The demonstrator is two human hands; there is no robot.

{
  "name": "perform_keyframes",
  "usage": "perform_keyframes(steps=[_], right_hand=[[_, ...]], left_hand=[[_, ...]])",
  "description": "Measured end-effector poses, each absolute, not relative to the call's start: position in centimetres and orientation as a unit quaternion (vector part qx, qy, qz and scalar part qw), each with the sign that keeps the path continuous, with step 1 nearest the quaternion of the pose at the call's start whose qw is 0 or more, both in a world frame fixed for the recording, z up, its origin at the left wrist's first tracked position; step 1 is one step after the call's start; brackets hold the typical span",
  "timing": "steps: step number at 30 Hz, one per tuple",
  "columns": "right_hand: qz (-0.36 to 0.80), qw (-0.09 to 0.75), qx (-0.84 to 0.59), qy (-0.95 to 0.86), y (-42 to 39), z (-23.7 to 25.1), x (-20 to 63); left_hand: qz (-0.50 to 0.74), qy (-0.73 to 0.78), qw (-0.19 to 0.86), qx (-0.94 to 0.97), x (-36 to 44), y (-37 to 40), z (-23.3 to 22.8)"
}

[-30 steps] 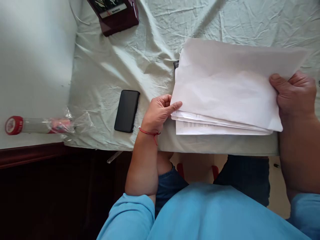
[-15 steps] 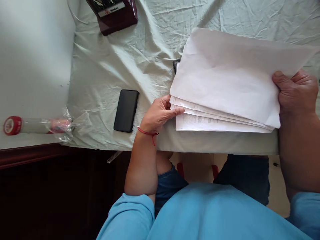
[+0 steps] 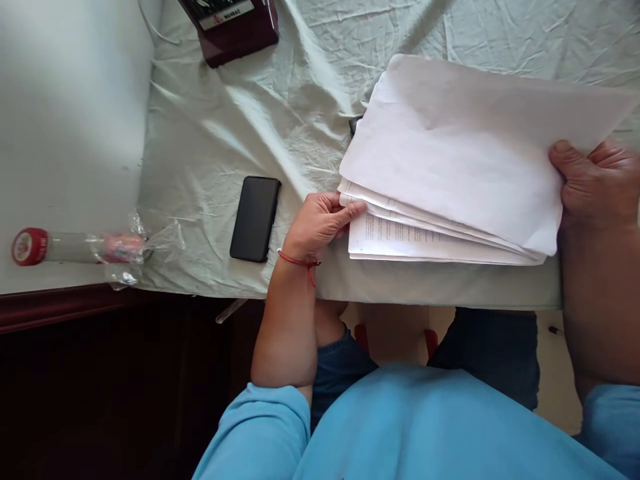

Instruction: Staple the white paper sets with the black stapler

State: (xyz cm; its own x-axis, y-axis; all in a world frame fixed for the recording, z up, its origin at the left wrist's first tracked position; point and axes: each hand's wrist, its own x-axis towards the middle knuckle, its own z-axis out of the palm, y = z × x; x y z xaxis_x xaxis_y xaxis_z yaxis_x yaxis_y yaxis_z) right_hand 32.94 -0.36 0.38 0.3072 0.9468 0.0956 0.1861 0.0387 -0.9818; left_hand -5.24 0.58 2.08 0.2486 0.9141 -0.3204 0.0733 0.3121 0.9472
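Two hands: both on paper stack (image 3: 450, 173)
L hand (image 3: 320, 223): fingers pinch stack's left edge, sheets fanned
R hand (image 3: 595, 183): fingers clamp right edge, lifted off worktop (image 3: 225, 133)
Handling: prob. light, floppy, slippery; grip both edges
Phone (image 3: 255, 218): just left of L fingers

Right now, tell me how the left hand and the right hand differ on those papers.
The left hand pinches the stack's near-left corner with its fingertips, fanning sheets of the papers; the right hand grips the stack's right end, thumb on top. The left wrist wears a red string; the right shows none. Both touch the papers.
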Motion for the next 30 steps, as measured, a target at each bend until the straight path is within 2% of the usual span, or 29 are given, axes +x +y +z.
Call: perform_keyframes(steps=[7,14,30], right_hand=[[0.351,0.546,-0.605,-0.462,-0.3,0.6,33.1],[0.367,0.549,-0.591,-0.463,-0.3,0.8,32.9],[0.391,0.525,-0.563,-0.504,-1.0,1.3,32.1]], left_hand=[[0.323,0.474,0.677,0.461,-5.2,0.9,1.7],[0.321,0.489,0.682,0.439,-5.4,0.8,1.5],[0.289,0.509,0.639,0.499,-7.0,0.7,2.0]])
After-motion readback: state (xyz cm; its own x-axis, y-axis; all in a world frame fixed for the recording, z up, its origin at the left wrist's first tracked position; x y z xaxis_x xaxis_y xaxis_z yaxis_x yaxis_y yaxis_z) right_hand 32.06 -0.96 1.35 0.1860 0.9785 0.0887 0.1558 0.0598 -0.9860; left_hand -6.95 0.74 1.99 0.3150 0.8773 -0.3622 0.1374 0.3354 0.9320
